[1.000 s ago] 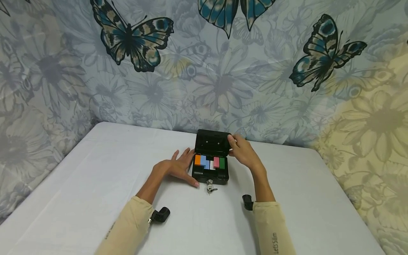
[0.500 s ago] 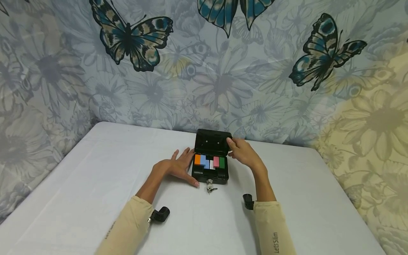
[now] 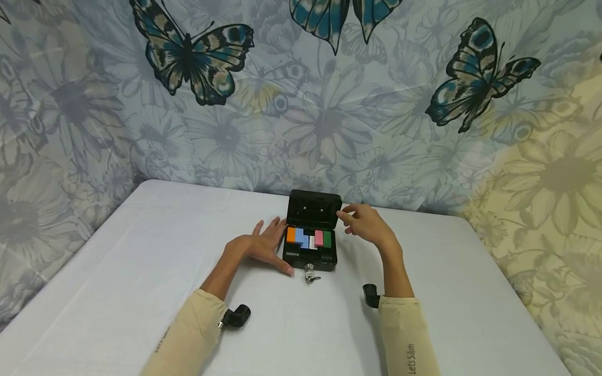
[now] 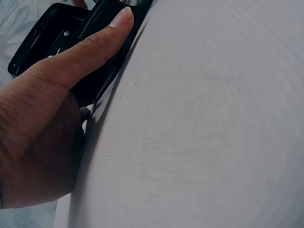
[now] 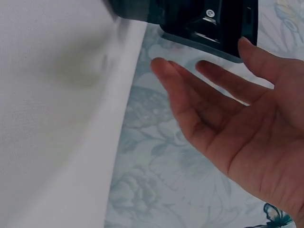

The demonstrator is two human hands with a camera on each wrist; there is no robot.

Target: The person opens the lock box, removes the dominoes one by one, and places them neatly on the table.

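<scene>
A small black cash box [image 3: 305, 257] stands on the white table with its lid [image 3: 311, 209] raised. Inside sit an orange block [image 3: 291, 234], a blue block [image 3: 299, 235], a white block [image 3: 312, 242], a pink block [image 3: 319, 238] and a green block [image 3: 327, 238]. A lock with keys [image 3: 310, 277] juts from the front. My left hand [image 3: 261, 247] rests spread along the box's left side, its thumb [image 4: 99, 45] reaching round the front corner. Beside the lid's right edge is my right hand [image 3: 370, 224], fingers loosely bent around nothing. Its thumb tip [image 5: 244, 43] overlaps the lid edge in the right wrist view.
A white cloth covers the table [image 3: 291, 334]. Its far edge meets a wall covering [image 3: 329, 130] printed with butterflies and flowers, close behind the raised lid. Black wrist cameras [image 3: 237, 316] hang beside both beige sleeves [image 3: 406, 334].
My right hand has let go of the lid's right edge and shifted slightly right. The lid stays raised by itself. My left hand keeps its place at the box.
</scene>
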